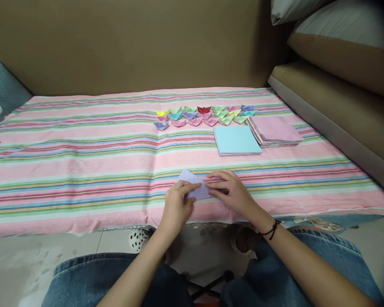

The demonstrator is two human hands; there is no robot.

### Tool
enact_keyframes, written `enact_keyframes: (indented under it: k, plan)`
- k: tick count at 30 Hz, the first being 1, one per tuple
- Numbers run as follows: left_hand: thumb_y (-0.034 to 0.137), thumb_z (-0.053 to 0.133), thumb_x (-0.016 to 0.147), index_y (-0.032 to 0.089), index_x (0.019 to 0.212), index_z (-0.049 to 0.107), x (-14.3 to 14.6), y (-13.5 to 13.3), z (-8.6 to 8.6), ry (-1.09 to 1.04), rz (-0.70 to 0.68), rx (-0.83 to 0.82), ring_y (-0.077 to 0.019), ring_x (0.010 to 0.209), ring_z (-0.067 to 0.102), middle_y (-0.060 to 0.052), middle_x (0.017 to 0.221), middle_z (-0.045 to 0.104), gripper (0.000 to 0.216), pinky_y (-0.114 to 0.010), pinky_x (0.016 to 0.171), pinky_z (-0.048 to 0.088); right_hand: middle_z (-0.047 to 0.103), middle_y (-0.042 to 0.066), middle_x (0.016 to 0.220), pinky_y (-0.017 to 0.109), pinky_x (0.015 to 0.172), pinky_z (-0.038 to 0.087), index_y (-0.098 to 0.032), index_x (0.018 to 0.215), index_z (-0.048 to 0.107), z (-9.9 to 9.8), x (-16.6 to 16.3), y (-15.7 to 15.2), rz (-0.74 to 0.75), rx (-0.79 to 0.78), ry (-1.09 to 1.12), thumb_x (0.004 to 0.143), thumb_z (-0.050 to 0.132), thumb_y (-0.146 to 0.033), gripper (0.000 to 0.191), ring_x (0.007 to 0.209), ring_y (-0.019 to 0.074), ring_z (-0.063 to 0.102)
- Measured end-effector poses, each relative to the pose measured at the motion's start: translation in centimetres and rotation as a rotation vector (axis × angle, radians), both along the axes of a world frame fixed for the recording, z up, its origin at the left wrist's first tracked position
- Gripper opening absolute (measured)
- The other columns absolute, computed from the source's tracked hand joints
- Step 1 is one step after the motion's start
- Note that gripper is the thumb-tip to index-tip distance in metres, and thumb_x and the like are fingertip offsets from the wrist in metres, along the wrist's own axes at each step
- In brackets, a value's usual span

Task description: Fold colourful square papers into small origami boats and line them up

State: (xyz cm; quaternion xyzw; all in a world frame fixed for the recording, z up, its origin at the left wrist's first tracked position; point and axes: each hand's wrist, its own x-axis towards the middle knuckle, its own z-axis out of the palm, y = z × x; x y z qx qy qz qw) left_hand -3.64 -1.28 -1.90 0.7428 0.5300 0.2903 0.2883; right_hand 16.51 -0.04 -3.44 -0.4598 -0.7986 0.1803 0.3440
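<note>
A folded piece of lavender origami paper (198, 189) lies on the striped cloth near its front edge, between my hands. My left hand (179, 200) grips its left part, index finger stretched across the top and thumb at the lower edge. At the right corner, my right hand (232, 192) has its fingertips closed on the paper. The fingers hide parts of both sides. Beyond them sits a stack of square paper with a light blue sheet on top (237, 140). Touching it on the right is another stack, topped in pink-purple (277, 128).
Several small folded paper boats (195, 121) in many colours stand in rows behind the stacks. The striped cloth (83, 166) covers the surface up to a brown backrest (131, 47). Cushions (336, 89) rise along the right side. My knees in jeans are below the front edge.
</note>
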Motion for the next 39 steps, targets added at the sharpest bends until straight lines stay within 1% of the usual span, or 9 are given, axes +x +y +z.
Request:
enact_keyframes:
  k: [4,7,9,12,18,24,29,32,39]
  plan:
    - [-0.001,0.051,0.071,0.025,0.11,0.063,-0.2,-1.3,0.5,0.097,-0.032,0.083,-0.0199,0.093,0.054,-0.004,0.1,0.063,0.048,-0.036,0.079,0.043,0.065,0.004,0.109,0.046,0.089,0.044,-0.03,0.095,0.071,0.0,0.0,0.1,0.005,-0.003,0.006,0.078,0.065,-0.024,0.019,0.104,0.0235,0.055]
    - [0.0,0.047,0.076,0.026,0.112,0.061,0.0,-3.0,0.3,0.284,-0.107,0.273,-0.0227,0.101,0.051,-0.007,0.114,0.058,0.046,-0.038,0.08,0.042,0.065,0.004,0.109,0.045,0.09,0.044,-0.03,0.095,0.072,0.0,-0.1,0.0,-0.001,-0.004,0.013,0.078,0.066,-0.024,0.019,0.104,0.0233,0.055]
    - [0.007,0.05,0.08,0.02,0.118,0.057,0.4,-4.0,-0.1,0.399,-0.233,0.419,-0.0247,0.104,0.049,-0.01,0.119,0.057,0.04,-0.04,0.083,0.041,0.065,0.004,0.109,0.045,0.09,0.044,-0.029,0.094,0.072,0.0,-0.1,0.0,-0.007,0.0,0.017,0.078,0.066,-0.024,0.018,0.104,0.0231,0.055]
    - [0.014,0.049,0.084,0.012,0.122,0.052,1.4,-4.8,-1.0,0.568,-0.271,0.581,-0.0248,0.103,0.051,-0.011,0.116,0.059,0.038,-0.039,0.086,0.041,0.065,0.004,0.109,0.044,0.09,0.044,-0.028,0.093,0.072,0.0,-0.1,0.0,-0.011,0.002,0.016,0.077,0.067,-0.024,0.017,0.104,0.0228,0.055]
    - [0.028,0.048,0.085,0.011,0.122,0.051,3.0,-5.2,-1.5,0.671,-0.164,0.553,-0.026,0.101,0.051,-0.013,0.112,0.058,0.04,-0.039,0.083,0.042,0.065,0.004,0.11,0.044,0.091,0.043,-0.028,0.093,0.072,0.0,-0.1,-0.1,-0.008,0.001,0.014,0.078,0.066,-0.024,0.017,0.105,0.0227,0.054]
    - [0.034,0.059,0.078,0.016,0.119,0.052,3.0,-5.0,-1.3,0.696,-0.138,0.485,-0.0252,0.085,0.049,-0.01,0.1,0.059,0.046,-0.039,0.072,0.041,0.065,0.003,0.109,0.045,0.09,0.044,-0.03,0.093,0.071,0.0,-0.2,-0.1,-0.01,0.008,0.017,0.078,0.066,-0.025,0.017,0.105,0.0231,0.055]
    - [0.035,0.057,0.078,0.008,0.115,0.055,2.8,-5.3,-1.5,0.715,-0.109,0.582,-0.0264,0.087,0.049,-0.013,0.098,0.059,0.046,-0.039,0.075,0.041,0.065,0.003,0.11,0.044,0.091,0.043,-0.029,0.095,0.071,0.0,-0.1,-0.1,-0.008,0.016,0.015,0.078,0.066,-0.024,0.018,0.105,0.0226,0.054]
    - [0.035,0.055,0.08,0.004,0.109,0.058,2.2,-5.6,-1.2,0.753,-0.054,0.626,-0.026,0.081,0.05,-0.013,0.088,0.059,0.043,-0.039,0.071,0.04,0.065,0.003,0.11,0.044,0.091,0.043,-0.028,0.095,0.071,0.0,-0.1,-0.2,-0.006,0.013,0.014,0.078,0.066,-0.025,0.018,0.106,0.0225,0.054]
    - [0.03,0.051,0.084,0.009,0.099,0.062,0.5,-5.6,-0.2,0.734,-0.01,0.587,-0.025,0.079,0.05,-0.01,0.081,0.059,0.028,-0.038,0.068,0.038,0.065,0.004,0.111,0.045,0.091,0.043,-0.029,0.096,0.071,0.0,-0.1,-0.1,0.006,0.0,0.019,0.079,0.065,-0.026,0.019,0.106,0.023,0.054]
